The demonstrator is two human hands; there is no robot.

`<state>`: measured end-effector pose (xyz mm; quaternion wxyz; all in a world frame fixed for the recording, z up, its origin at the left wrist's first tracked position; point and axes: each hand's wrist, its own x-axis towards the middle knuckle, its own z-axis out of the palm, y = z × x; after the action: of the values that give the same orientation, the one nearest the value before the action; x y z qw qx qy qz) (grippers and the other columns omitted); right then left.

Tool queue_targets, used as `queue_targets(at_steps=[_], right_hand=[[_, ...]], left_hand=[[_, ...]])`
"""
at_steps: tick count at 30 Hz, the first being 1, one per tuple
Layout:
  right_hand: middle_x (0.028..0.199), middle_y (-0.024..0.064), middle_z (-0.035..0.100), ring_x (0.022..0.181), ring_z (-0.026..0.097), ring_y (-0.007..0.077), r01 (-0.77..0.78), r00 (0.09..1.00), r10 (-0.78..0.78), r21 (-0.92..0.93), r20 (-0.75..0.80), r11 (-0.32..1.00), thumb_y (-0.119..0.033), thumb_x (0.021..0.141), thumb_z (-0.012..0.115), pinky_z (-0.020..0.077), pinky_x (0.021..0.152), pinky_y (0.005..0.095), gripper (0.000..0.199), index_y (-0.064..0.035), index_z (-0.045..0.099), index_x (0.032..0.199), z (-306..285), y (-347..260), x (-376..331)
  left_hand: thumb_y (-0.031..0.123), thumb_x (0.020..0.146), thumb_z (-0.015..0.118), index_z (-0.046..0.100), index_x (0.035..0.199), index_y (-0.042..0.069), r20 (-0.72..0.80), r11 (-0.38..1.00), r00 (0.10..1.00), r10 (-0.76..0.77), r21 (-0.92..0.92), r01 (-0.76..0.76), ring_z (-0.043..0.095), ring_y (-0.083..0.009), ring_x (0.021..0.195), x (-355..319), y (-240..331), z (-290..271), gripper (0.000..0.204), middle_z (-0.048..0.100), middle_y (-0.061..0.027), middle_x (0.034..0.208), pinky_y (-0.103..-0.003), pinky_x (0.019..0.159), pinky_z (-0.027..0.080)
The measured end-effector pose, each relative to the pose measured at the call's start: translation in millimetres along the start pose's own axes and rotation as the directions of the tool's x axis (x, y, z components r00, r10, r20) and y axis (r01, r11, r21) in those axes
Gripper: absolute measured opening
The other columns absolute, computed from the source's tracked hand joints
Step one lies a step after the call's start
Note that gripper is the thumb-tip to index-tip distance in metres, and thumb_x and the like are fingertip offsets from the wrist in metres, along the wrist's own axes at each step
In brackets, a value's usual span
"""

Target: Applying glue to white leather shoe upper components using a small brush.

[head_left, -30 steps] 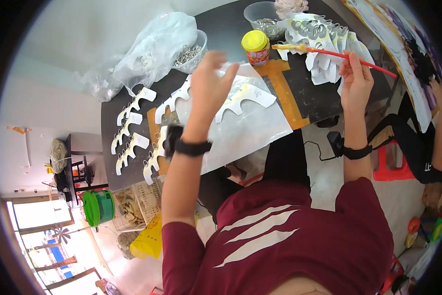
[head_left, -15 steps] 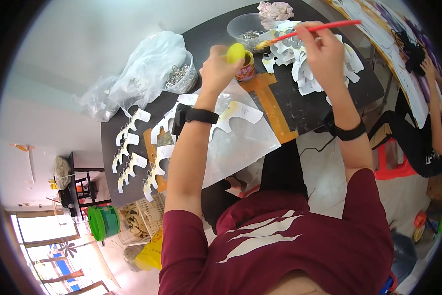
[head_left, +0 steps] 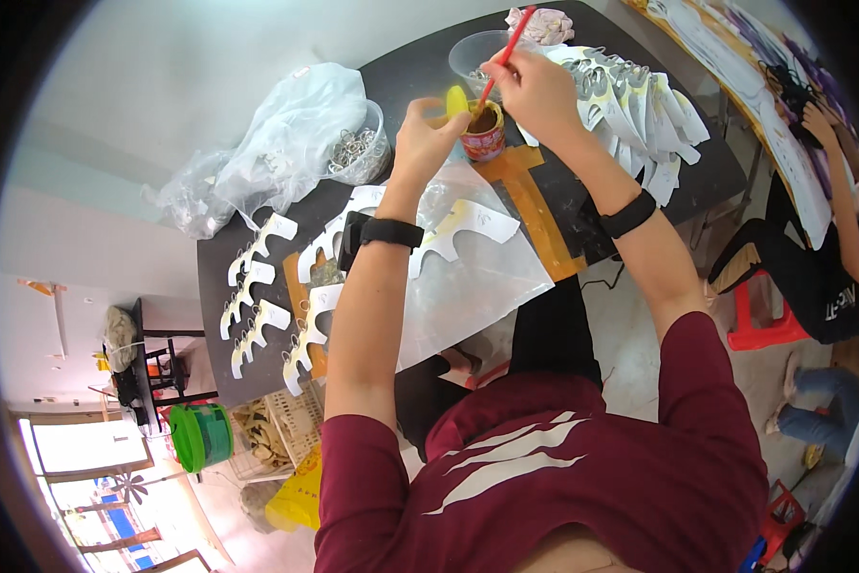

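My left hand [head_left: 422,143] is pinched on a yellow lid [head_left: 456,99], tilted up beside the jar's mouth. In my right hand [head_left: 539,95] is a red-handled brush [head_left: 517,36], its tip down in the open jar [head_left: 484,144]. Brown-yellow stuff coats the jar's inside. Nearer to me, white scalloped pieces [head_left: 484,218] with yellowish smears lie on a clear plastic sheet [head_left: 477,286]. More such pieces [head_left: 255,279] with metal rings stand in rows at the left. A heap of ringed white pieces [head_left: 640,105] lies to the right of my right hand.
A plastic bag [head_left: 300,119] leans by a clear tub of metal rings [head_left: 356,153]. Another clear bowl [head_left: 470,55] and a crumpled pale cloth [head_left: 544,27] sit at the far edge. Brown tape [head_left: 533,212] marks the black table. A person's hand [head_left: 817,124] works at the right, near a red stool [head_left: 766,325].
My right hand has moved left and down, bringing the brush from above the white heap into the jar. The lid in my left hand has turned more edge-on.
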<state>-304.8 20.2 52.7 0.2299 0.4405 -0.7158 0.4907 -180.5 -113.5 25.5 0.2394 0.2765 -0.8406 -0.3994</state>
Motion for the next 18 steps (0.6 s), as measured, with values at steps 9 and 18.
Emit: queue_targets(at_steps=[9, 18], right_hand=[[0.067, 0.0069, 0.067, 0.057, 0.064, 0.0198, -0.128, 0.986, 0.142, 0.158, -0.084, 0.979, -0.032, 0.084, 0.069, 0.0477, 0.056, 0.0305, 0.027, -0.0051, 0.067, 0.084, -25.1, 4.8, 3.1], [0.069, 0.0041, 0.067, 0.056, 0.057, 0.005, -0.336, 0.932, 0.362, 0.287, -0.039, 0.897, -0.026, 0.088, 0.068, 0.0411, 0.05, 0.0191, 0.025, -0.0016, 0.065, 0.087, -67.8, 10.0, -8.1]], left_hand=[[0.036, 0.077, 0.074, 0.05, 0.124, -0.002, 0.028, 0.997, 0.999, -0.031, -0.075, 0.033, 0.063, -0.0232, 0.099, 0.2, -2.0, -0.5, 0.065, 0.067, -0.0203, 0.107, -0.031, 0.086, 0.047], [0.04, 0.074, 0.074, 0.051, 0.123, -0.002, 0.016, 0.995, 0.999, -0.046, -0.083, 0.048, 0.063, -0.0279, 0.102, 0.8, -5.5, -0.8, 0.068, 0.065, -0.0217, 0.11, -0.034, 0.088, 0.048]])
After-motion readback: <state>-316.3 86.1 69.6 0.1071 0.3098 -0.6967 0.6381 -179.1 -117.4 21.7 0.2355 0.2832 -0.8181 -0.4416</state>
